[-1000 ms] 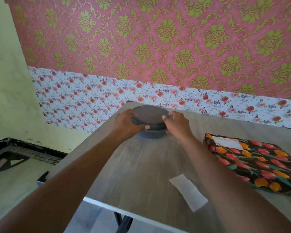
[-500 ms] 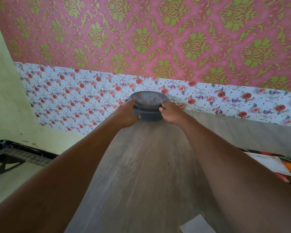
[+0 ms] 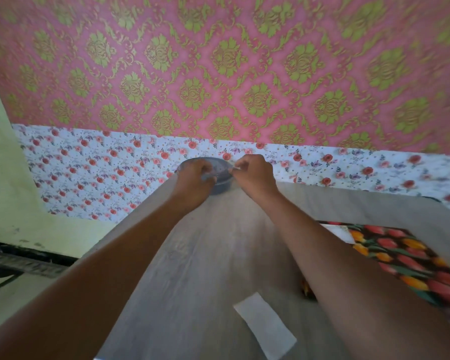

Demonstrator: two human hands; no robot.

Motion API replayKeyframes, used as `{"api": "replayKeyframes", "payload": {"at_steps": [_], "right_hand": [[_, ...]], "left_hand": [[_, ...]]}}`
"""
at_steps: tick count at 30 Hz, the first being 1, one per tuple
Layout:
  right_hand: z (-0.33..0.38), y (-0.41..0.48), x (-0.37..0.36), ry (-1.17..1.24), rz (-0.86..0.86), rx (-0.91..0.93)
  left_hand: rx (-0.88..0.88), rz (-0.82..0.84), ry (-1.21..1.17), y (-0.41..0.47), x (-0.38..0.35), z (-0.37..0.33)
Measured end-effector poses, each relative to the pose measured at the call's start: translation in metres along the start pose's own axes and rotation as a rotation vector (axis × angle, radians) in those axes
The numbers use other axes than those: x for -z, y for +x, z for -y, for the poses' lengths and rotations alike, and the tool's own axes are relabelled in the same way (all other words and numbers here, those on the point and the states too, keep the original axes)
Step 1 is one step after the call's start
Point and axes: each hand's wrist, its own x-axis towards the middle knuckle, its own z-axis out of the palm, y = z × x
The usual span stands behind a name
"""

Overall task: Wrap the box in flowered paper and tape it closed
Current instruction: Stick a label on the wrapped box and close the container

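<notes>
Your box looks papered already, nearer you and right of the grip. Your left hand grips the grey tub, right hand pinches a thin strip at its rim, probably tape. Taping's still to do.

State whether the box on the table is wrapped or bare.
Wrapped: tulip print covers the box except a white patch at its far corner. Taping: cannot tell.

- One round dark grey plastic container
- One box in black tulip-flowered paper
- One white rectangular paper slip
- My two hands: left hand, right hand
</notes>
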Motion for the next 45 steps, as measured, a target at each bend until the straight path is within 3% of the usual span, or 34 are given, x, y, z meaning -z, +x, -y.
{"api": "replayKeyframes", "payload": {"at_steps": [6, 10, 14, 19, 22, 25, 32, 37, 40, 43, 45], "right_hand": [[-0.008, -0.08, 0.078, 0.089, -0.068, 0.028], [-0.027, -0.121, 0.124, 0.026, -0.018, 0.028], [-0.056, -0.151, 0.167, -0.155, 0.011, 0.024], [-0.096, -0.157, 0.186, -0.406, 0.231, 0.025], [-0.114, -0.154, 0.189, -0.623, 0.381, 0.06], [-0.122, -0.156, 0.193, -0.757, 0.413, 0.064], [-0.136, -0.163, 0.208, -0.798, 0.369, -0.007], [-0.124, -0.155, 0.207, -0.76, 0.368, 0.035], [-0.122, -0.142, 0.204, -0.71, 0.455, 0.108], [-0.129, -0.138, 0.201, -0.761, 0.565, 0.057], [-0.135, -0.138, 0.199, -0.8, 0.547, 0.028]], "left_hand": [[-0.06, 0.147, -0.143, -0.074, -0.008, -0.067], [-0.212, 0.271, 0.04, -0.123, -0.029, -0.102], [-0.349, 0.434, 0.156, -0.159, -0.05, -0.129], [-0.302, 0.573, 0.295, -0.166, -0.071, -0.131], [-0.322, 0.575, 0.449, -0.166, -0.075, -0.131], [-0.355, 0.524, 0.495, -0.168, -0.073, -0.131], [-0.344, 0.497, 0.491, -0.168, -0.077, -0.132], [-0.381, 0.566, 0.57, -0.158, -0.078, -0.145], [-0.469, 0.545, 0.695, -0.152, -0.083, -0.142], [-0.481, 0.55, 0.712, -0.149, -0.085, -0.136], [-0.461, 0.546, 0.688, -0.15, -0.085, -0.133]]}}
